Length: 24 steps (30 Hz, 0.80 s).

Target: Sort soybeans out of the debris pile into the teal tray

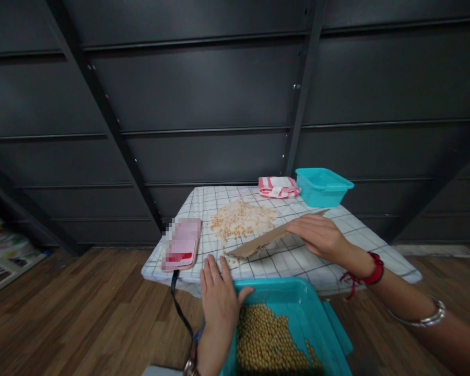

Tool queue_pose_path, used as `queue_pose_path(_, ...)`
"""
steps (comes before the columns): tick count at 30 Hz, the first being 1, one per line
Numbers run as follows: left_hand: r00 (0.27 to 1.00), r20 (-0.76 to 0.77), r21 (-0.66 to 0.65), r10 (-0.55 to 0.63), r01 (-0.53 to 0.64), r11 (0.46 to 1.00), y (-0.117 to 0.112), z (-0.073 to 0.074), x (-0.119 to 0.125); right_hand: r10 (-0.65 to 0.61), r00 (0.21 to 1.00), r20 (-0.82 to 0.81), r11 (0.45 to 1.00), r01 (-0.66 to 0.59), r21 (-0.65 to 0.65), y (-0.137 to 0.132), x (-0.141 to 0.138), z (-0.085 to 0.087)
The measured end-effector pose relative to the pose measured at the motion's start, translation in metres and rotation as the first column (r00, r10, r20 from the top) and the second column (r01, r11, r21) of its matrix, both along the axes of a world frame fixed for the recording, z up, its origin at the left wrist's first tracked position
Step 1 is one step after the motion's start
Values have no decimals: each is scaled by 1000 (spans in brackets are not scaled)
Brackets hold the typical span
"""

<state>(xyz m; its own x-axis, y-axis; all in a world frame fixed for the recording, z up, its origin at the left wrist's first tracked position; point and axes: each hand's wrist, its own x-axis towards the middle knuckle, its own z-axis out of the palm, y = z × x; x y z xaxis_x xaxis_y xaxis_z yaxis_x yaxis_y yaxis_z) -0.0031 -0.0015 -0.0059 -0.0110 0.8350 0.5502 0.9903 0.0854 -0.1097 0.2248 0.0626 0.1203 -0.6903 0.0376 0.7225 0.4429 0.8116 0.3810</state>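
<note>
Clasping a cardboard piece (258,243) firmly, the right hand (321,237) is right of centre; the left hand (220,305), lower centre, lies flat, fingers extended, beside beans (264,339) in a teal bin (300,295); pale grains (241,218) lie mid-frame.

No readable text, no legible labels

Dark panelled wall (203,83) over a brown wood-plank floor (113,308).
Round mid-view, long ridges cross the wall, with slanting posts (306,68) at 10 and 1 o'clock; planks show at 8 and 4, a table (204,199) in white checked cloth towards 6, a cluttered white-framed stand (13,278) near 9, blurred; the light is dim, glinting faintly on the posts.
</note>
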Motion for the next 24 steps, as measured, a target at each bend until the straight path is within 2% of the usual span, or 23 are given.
queue_pose_path(7, 999, 45, 6, -14, 14, 1000, 1, -1, 0, -15, 1000, -10, 1000, 15, -20, -3, 4, 2)
queue_pose_path(16, 998, 62, -32, -19, 21, 999, 0, -1, 0, 0, 1000, -13, 999, 0, -38, 7, 2, -5)
queue_pose_path(24, 999, 44, -21, -2, 3, 1000, 0, 1, 1, 10, 1000, 7, 999, -9, -48, -2, 7, 1)
